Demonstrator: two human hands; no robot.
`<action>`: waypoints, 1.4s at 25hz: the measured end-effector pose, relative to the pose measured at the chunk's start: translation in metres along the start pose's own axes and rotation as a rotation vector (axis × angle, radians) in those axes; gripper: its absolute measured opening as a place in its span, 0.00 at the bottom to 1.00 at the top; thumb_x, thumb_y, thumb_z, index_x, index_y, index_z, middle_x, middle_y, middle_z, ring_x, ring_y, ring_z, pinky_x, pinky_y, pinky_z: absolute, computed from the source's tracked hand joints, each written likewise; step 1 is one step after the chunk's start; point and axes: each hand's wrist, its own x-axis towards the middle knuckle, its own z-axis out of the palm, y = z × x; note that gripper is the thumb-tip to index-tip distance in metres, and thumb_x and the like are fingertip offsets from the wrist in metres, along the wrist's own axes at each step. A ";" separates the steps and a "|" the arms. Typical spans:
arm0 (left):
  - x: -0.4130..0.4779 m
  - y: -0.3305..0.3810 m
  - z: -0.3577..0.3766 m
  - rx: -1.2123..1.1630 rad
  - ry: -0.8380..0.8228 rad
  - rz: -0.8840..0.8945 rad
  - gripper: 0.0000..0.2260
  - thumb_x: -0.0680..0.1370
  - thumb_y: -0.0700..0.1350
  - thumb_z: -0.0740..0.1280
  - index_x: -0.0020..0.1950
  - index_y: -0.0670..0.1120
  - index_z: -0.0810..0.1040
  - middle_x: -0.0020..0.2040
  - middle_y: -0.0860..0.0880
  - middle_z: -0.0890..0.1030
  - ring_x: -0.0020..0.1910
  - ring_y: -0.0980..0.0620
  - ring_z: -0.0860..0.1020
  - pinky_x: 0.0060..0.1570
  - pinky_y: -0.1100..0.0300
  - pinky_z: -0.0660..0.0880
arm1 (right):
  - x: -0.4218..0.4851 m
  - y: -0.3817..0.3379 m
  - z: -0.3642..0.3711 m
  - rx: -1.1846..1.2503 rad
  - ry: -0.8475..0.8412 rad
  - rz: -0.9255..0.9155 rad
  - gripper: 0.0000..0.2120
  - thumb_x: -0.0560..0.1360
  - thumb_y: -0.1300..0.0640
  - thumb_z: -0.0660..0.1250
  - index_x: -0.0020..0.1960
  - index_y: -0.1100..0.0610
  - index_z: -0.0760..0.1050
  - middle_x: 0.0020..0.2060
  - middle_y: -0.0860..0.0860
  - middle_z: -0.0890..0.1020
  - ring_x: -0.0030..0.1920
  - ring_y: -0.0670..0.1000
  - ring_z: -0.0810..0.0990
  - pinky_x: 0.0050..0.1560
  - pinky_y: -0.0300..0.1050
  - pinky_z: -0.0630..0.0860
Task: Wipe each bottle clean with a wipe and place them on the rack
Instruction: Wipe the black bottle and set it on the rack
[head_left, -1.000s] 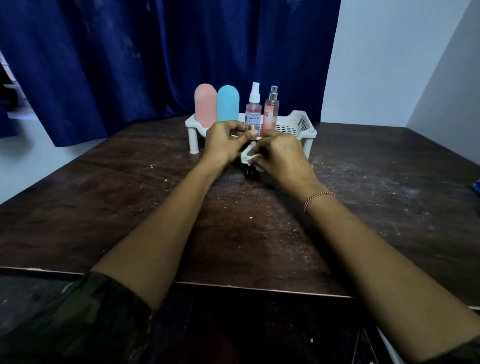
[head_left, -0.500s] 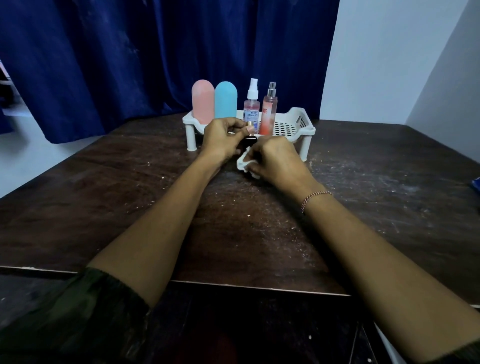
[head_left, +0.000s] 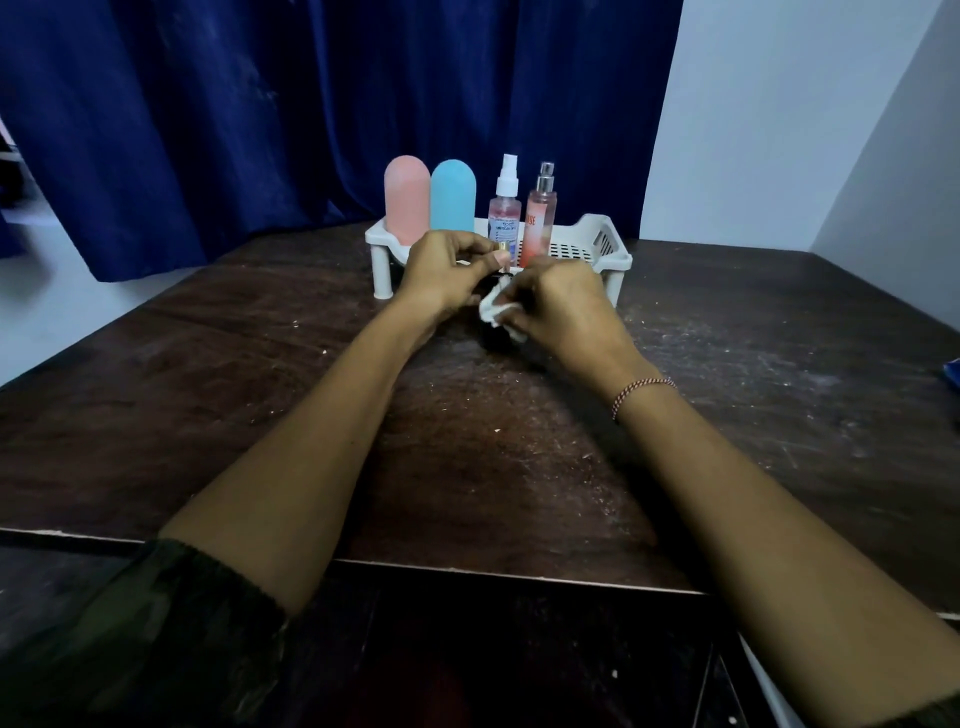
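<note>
Just in front of a white slotted plastic rack (head_left: 602, 244) on a dark scratched wooden table (head_left: 467, 467), a left hand (head_left: 447, 267) with fingers curled, pinching the top of a small dark bottle (head_left: 498, 278), and a right hand (head_left: 561, 306) closed around a crumpled white wipe (head_left: 496, 310) pressed against that bottle's side. Upright in a row on the rack, left to right: a rounded pink bottle (head_left: 407, 200), a rounded blue bottle (head_left: 453, 197), a clear spray bottle with a white nozzle (head_left: 505, 208), a pink spray bottle with a silver nozzle (head_left: 542, 218). Behind, a deep blue curtain (head_left: 260, 130).

Dark scuffed table (head_left: 519, 467) — white rack (head_left: 605, 248) on it.
</note>
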 end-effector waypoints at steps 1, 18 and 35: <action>-0.001 0.001 0.000 0.016 -0.013 0.010 0.07 0.75 0.42 0.69 0.51 0.41 0.79 0.46 0.46 0.80 0.46 0.49 0.79 0.39 0.56 0.80 | 0.000 0.001 -0.002 0.004 0.073 -0.003 0.08 0.72 0.60 0.69 0.50 0.60 0.80 0.47 0.55 0.81 0.47 0.54 0.78 0.50 0.49 0.74; -0.005 0.008 -0.006 0.004 -0.159 -0.014 0.06 0.79 0.38 0.62 0.55 0.43 0.76 0.43 0.49 0.78 0.46 0.52 0.77 0.43 0.61 0.77 | 0.003 0.012 0.006 0.165 0.242 -0.019 0.08 0.72 0.67 0.67 0.50 0.61 0.80 0.46 0.56 0.78 0.48 0.54 0.76 0.50 0.46 0.74; -0.008 0.011 -0.005 -0.163 -0.163 -0.082 0.07 0.79 0.37 0.62 0.56 0.41 0.74 0.43 0.49 0.78 0.43 0.55 0.77 0.43 0.61 0.78 | 0.002 0.009 0.005 0.110 0.240 -0.026 0.08 0.73 0.64 0.67 0.51 0.62 0.79 0.47 0.55 0.78 0.49 0.54 0.77 0.52 0.50 0.75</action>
